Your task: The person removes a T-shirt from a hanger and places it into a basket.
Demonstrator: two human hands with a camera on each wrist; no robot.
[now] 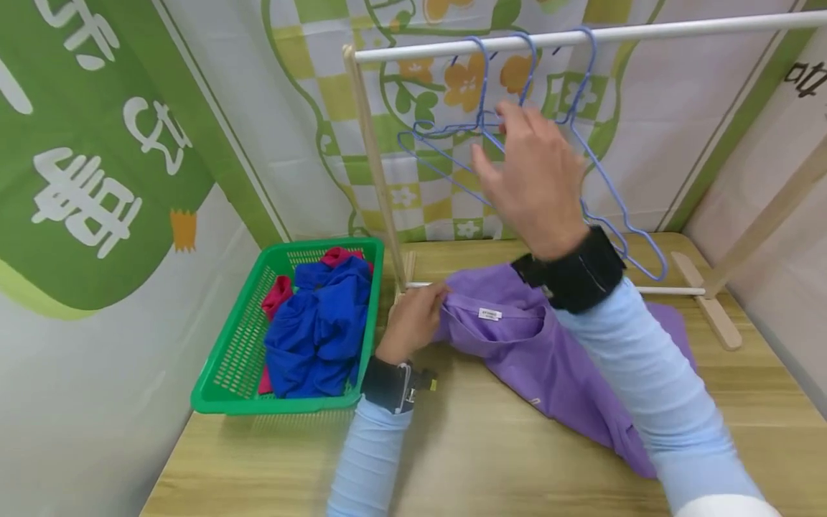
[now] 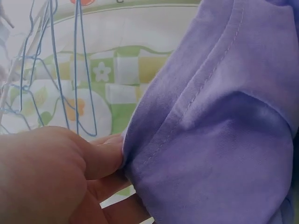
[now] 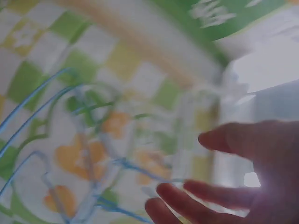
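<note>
A purple shirt (image 1: 549, 373) lies across the table, its neck opening and white label (image 1: 490, 314) facing up. My left hand (image 1: 413, 323) pinches the shirt at the left end of the neckline. In the left wrist view, the thumb and fingers of that hand (image 2: 51, 172) grip the stitched edge of the purple cloth (image 2: 224, 135). My right hand (image 1: 539, 179) is raised in front of several blue wire hangers (image 1: 612, 183) on the rail, fingers spread and holding nothing. The right wrist view shows its fingers (image 3: 210, 193) close by the blurred hangers (image 3: 124, 163).
The hangers' white rail (image 1: 426, 50) belongs to a rack with wooden posts (image 1: 375, 165), standing on the wooden table (image 1: 484, 459). To the left, a green basket (image 1: 207, 395) holds blue clothing (image 1: 316, 323) and red clothing (image 1: 278, 294). A patterned cloth (image 1: 310, 64) hangs behind.
</note>
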